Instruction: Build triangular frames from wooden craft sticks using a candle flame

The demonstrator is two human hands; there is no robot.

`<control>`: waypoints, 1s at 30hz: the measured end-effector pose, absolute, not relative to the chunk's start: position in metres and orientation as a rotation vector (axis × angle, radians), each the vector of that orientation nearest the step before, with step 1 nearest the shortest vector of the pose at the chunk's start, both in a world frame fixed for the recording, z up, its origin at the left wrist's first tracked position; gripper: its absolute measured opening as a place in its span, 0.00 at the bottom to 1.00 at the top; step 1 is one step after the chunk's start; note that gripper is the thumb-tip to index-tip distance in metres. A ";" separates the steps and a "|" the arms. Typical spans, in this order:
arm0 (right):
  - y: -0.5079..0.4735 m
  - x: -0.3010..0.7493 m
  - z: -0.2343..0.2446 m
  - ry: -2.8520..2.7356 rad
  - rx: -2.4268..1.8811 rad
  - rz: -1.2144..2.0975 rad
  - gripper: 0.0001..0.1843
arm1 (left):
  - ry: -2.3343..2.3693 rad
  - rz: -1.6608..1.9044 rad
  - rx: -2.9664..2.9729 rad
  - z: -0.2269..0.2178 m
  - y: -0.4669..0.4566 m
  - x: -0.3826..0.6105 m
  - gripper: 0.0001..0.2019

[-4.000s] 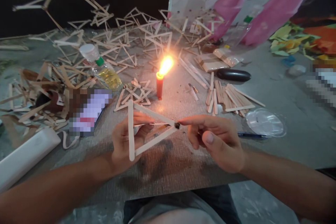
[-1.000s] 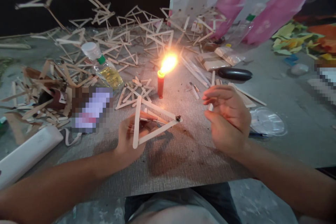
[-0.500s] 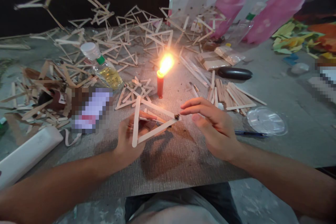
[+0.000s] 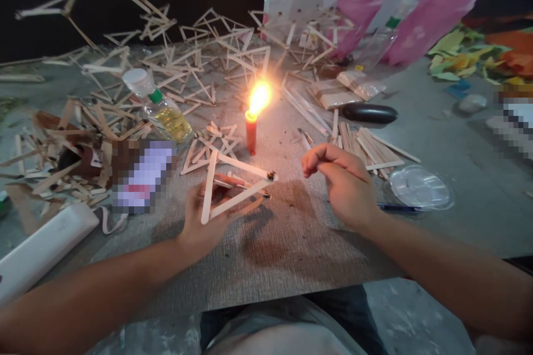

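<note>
My left hand is closed on a frame of wooden craft sticks, joined as a triangle with more sticks beneath. Its right-hand corner carries a dark, burnt-looking lump. To the right of that corner, apart from it, my right hand has its fingers curled in toward the thumb, and nothing shows between them. A red candle burns upright behind the frame. Close by on the left of the candle lies a small heap of joined sticks.
Loose craft sticks lie behind my right hand, beside a clear round lid and a pen. A bottle of yellow liquid leans at left, near a blurred phone-like object. Many stick frames fill the back.
My right hand has drawn back to the right, away from the frame's dark corner, and its fingers have curled in. The frame in my left hand has shifted slightly left.
</note>
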State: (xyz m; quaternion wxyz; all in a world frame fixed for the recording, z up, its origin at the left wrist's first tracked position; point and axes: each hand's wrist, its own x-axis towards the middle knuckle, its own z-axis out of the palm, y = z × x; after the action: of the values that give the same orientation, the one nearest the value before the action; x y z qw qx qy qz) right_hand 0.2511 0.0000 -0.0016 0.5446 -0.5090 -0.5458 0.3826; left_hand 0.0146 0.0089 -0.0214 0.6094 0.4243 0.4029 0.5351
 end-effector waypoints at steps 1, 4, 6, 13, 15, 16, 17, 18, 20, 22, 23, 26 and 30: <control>0.002 0.252 -0.002 -1.281 -1.194 0.927 0.13 | 0.927 1.231 0.968 -0.022 0.009 0.014 0.10; 0.005 0.251 -0.001 -1.258 -1.208 0.963 0.18 | 0.921 1.218 0.948 -0.023 0.010 0.014 0.11; 0.005 0.249 -0.001 -1.260 -1.252 0.962 0.16 | 0.933 1.216 0.959 -0.022 0.009 0.014 0.10; -0.004 0.246 0.000 -1.426 -1.238 0.841 0.07 | 0.959 1.191 1.040 -0.019 0.007 0.013 0.07; -0.008 0.246 0.002 -1.448 -1.219 0.939 0.08 | 0.983 1.182 1.037 -0.020 0.006 0.012 0.08; -0.010 0.245 0.003 -1.443 -1.192 1.037 0.10 | 0.998 1.173 1.030 -0.020 0.006 0.012 0.09; -0.011 0.245 0.004 -1.424 -1.151 1.155 0.12 | 1.008 1.158 1.021 -0.021 0.006 0.012 0.10; -0.013 0.244 0.005 -1.387 -1.101 1.277 0.15 | 1.009 1.149 1.009 -0.022 0.006 0.011 0.11; -0.014 0.242 0.006 -1.293 -0.995 1.477 0.17 | 1.002 1.132 1.007 -0.024 0.006 0.010 0.11; -0.014 0.241 0.007 -1.210 -0.940 1.589 0.18 | 1.003 1.143 1.040 -0.026 0.006 0.010 0.11; -0.014 0.240 0.008 -1.180 -0.929 1.616 0.19 | 1.011 1.155 1.065 -0.026 0.007 0.009 0.12; -0.013 0.240 0.010 -1.156 -0.915 1.637 0.21 | 1.035 1.168 1.116 -0.027 0.007 0.009 0.12; -0.015 0.240 0.011 -1.230 -0.916 1.576 0.22 | 1.020 1.159 1.060 -0.020 0.006 0.012 0.13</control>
State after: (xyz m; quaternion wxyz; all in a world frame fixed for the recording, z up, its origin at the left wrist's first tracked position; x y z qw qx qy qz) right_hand 0.2400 -0.0147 0.0112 0.4542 -0.3710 -0.4982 0.6386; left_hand 0.0123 0.0064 -0.0203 0.5926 0.4559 0.4388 0.4984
